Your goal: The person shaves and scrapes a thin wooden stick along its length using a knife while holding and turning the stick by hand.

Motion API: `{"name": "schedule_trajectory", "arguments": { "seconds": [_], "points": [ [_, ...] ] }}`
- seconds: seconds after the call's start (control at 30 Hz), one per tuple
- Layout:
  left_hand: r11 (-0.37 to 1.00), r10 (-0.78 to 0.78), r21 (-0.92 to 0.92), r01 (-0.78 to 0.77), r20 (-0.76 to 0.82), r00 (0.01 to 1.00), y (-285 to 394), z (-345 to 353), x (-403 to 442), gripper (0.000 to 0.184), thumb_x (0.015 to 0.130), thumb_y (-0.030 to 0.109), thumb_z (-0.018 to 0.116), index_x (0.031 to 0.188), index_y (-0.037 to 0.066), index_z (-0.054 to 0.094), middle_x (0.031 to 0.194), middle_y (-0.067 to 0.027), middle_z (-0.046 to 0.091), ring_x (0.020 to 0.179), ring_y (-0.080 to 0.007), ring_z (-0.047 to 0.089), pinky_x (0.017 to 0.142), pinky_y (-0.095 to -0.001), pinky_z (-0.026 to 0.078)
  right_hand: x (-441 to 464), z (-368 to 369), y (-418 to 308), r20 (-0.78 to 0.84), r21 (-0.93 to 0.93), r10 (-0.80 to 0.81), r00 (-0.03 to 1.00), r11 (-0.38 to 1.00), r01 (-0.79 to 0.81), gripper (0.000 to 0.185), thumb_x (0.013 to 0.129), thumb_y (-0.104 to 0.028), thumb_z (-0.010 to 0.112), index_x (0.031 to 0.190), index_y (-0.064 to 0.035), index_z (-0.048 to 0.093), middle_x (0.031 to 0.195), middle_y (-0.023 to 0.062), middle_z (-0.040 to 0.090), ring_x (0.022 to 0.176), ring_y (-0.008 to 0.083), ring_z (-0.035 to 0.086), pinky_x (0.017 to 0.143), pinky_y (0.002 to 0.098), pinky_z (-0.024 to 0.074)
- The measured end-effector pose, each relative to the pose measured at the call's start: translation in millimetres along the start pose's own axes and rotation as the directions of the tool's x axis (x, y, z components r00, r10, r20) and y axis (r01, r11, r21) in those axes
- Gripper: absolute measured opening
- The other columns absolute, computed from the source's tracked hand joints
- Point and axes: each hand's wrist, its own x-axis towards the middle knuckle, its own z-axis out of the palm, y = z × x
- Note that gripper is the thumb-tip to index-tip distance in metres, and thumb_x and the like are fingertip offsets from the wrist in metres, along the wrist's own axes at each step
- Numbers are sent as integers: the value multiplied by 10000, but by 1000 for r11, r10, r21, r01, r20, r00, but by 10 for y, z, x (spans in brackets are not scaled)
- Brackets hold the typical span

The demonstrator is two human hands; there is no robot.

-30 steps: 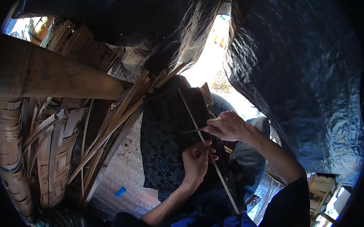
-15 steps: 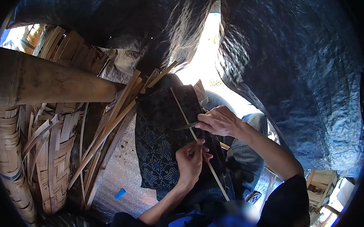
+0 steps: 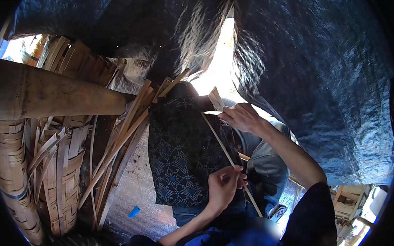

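We see the knife (image 3: 212,113) shifted to the far end of the strip (image 3: 221,144); pass looks nearly done; right hand (image 3: 242,118) clamps knife; left hand (image 3: 226,185) pinches strip, along right side of cloth (image 3: 174,146).

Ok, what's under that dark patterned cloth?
Blue denim-like fabric shows past the lower edge of the patterned cloth; anything else beneath is covered. Your left hand, holding a thin strip, also hides part of the cloth.
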Motion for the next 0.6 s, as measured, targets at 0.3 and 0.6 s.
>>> {"name": "schedule_trajectory", "arguments": {
  "seconds": [0.3, 0.6],
  "points": [
    [998, 27, -46, -33, -135, 991, 416, -100, 193, 394, 909, 165, 568, 1224, -39, 448, 780, -134, 645, 601, -184, 651, 503, -234, 501, -149, -266, -287, -139, 442, 184, 973, 891, -105, 331, 932, -289, 485, 789, 4, 541, 514, 182, 487, 490, 347, 536, 489, 409, 382],
    [999, 32, 24, -29, -114, 993, 321, -238, 337, 451, 906, 160, 573, 1271, -34, 392, 756, -133, 656, 576, -190, 660, 399, -198, 420, -167, -311, -287, 37, 273, 9, 999, 962, -18, 414, 914, -366, 502, 730, -9, 602, 489, 159, 514, 488, 320, 567, 504, 400, 426]
  ]
}}
